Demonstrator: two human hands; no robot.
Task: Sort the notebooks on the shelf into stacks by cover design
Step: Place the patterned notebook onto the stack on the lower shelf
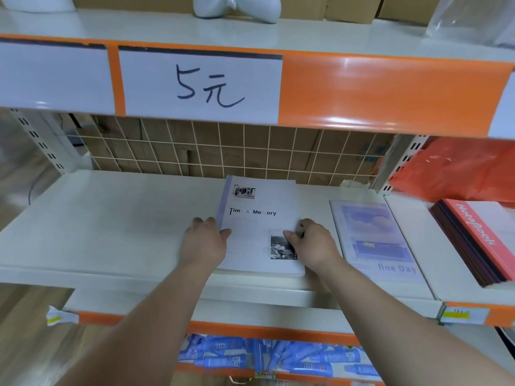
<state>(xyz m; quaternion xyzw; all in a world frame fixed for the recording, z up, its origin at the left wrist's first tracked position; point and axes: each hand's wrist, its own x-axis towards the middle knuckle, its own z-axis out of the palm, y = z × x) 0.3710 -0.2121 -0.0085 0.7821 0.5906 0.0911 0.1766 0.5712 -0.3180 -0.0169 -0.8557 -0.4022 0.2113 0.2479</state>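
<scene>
On the white metal shelf (125,218), left hand (204,240) and right hand (312,243) grip the white paper notebook stack (259,201); its edges should be squared flush.

A stack of "Time & Memory" notebooks (259,229) lies on the shelf (111,218), the left hand (204,242) gripping its left edge, the right hand (313,243) its right. Just right lies a "fine Day" notebook (373,240), perhaps atop others; farther right, a "Notebook" stack (479,240). A wire grid (223,151) stands behind.
</scene>
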